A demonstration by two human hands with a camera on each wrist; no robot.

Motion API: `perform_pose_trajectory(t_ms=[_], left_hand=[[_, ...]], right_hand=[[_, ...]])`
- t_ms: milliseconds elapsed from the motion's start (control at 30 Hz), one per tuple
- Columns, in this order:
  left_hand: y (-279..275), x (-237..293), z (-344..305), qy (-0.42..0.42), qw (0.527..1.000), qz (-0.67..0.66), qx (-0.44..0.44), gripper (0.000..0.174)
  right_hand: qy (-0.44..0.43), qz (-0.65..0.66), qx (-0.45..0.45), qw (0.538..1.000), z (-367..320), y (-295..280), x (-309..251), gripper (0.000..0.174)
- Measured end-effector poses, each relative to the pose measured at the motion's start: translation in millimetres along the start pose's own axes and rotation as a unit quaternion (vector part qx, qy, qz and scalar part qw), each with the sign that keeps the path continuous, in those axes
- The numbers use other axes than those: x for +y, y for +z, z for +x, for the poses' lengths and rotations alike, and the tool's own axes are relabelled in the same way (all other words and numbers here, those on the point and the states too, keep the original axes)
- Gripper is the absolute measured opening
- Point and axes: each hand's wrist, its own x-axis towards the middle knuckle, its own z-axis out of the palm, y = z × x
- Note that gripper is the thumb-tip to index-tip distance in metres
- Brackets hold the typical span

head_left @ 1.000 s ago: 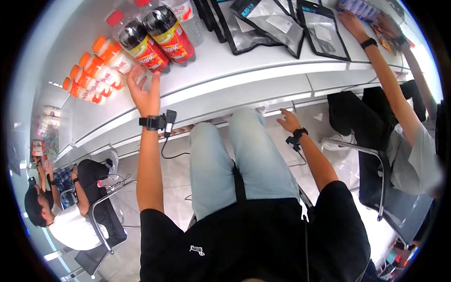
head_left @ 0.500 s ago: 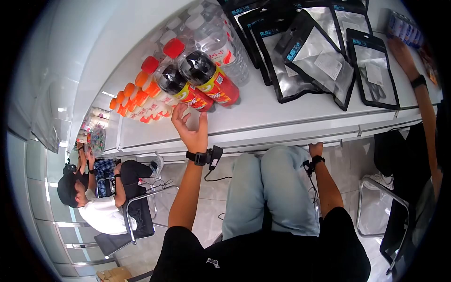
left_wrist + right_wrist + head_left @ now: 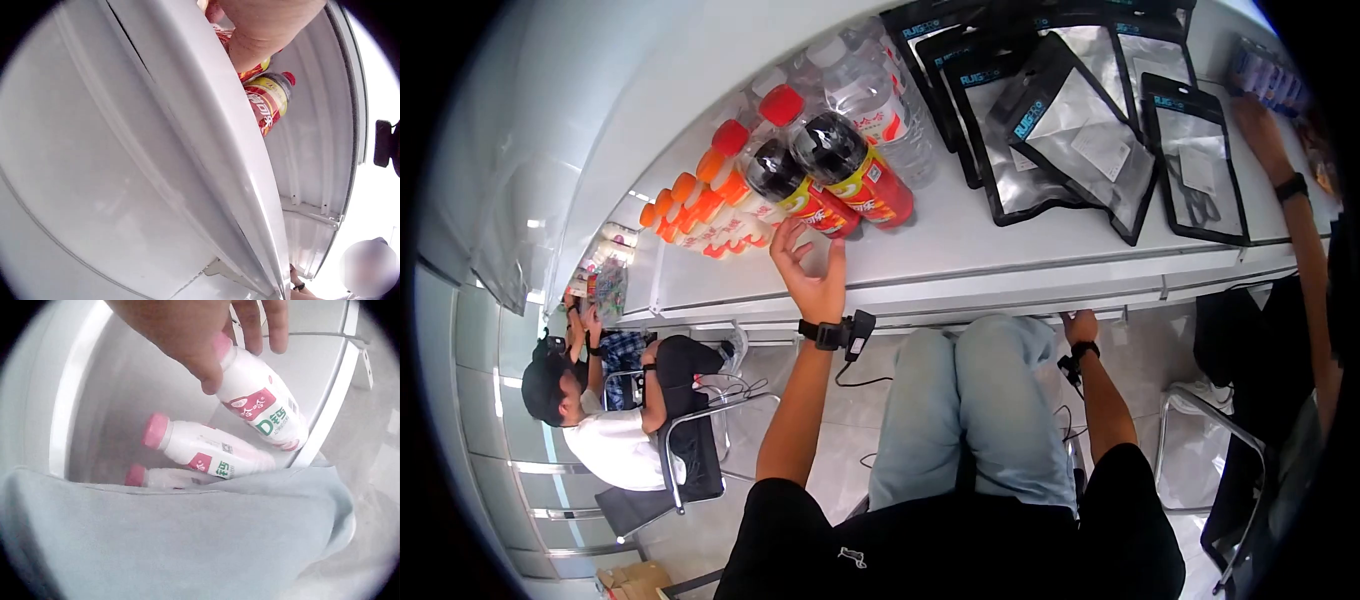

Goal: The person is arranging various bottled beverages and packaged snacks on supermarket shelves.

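Observation:
In the head view my left hand (image 3: 811,283) lies at the near ends of the cola bottles (image 3: 837,160), thumb spread from the fingers and nothing gripped. The left wrist view shows that hand overlapping a red-labelled cola bottle (image 3: 267,103). Orange-capped white bottles (image 3: 720,225) lie in a row beside it. Below the counter my right hand (image 3: 1082,326) is beside my knee. In the right wrist view the thumb and fingers of that hand hold a pink-capped white milk drink bottle (image 3: 265,403) by its cap end. Another such bottle (image 3: 209,450) lies below it.
Silvery black-edged pouches (image 3: 1090,150) lie spread over the white counter (image 3: 990,245). Clear water bottles (image 3: 870,105) stand behind the cola. A neighbour's arm (image 3: 1270,140) reaches over the right end. Another person (image 3: 615,440) sits at the left, and a chair (image 3: 1240,460) stands at the right.
My right hand has moved from above the knee to under the counter edge and its fingers have curled. The head view has shifted; my left hand stays beside the cola bottles.

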Motion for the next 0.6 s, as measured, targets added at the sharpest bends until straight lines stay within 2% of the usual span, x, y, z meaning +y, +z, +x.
perform_pose_trajectory(t_ms=[67,133,200,267,333,367,467,533,600], left_hand=[[0,1,-1,0.001,1.0,-0.007,-0.003,0.072],[-2,1,1,0.009,1.0,-0.015,-0.007,0.072],[-5,-1,-3,0.017,0.999,-0.03,0.001,0.073],[-8,-1,-2,0.027,0.997,-0.066,0.018,0.07],[-12,-1,-4,0.042,0.993,-0.107,0.033,0.069],[-14,11,-10,0.039,0.989,-0.137,0.048,0.063],[-27,31,-48,0.112,0.982,-0.103,-0.114,0.055],[-29,58,-66,0.098,0.921,-0.189,-0.328,0.056],[-36,103,-76,0.144,0.899,-0.15,-0.385,0.068]], right_hand=[[-0.056,0.032,0.026,0.998,-14,-14,17,0.046],[-0.088,0.059,0.029,0.994,-40,-55,4,0.047],[-0.238,0.081,0.082,0.964,-69,-86,20,0.049],[-0.271,0.106,0.039,0.956,-106,-149,-14,0.047],[-0.235,0.119,-0.024,0.964,-138,-204,-49,0.045],[-0.259,0.124,-0.031,0.957,-153,-230,-70,0.045],[-0.327,0.139,-0.041,0.934,-194,-297,-136,0.045],[-0.369,0.144,-0.045,0.917,-217,-329,-182,0.046],[-0.428,0.174,-0.058,0.885,-226,-337,-218,0.05]])
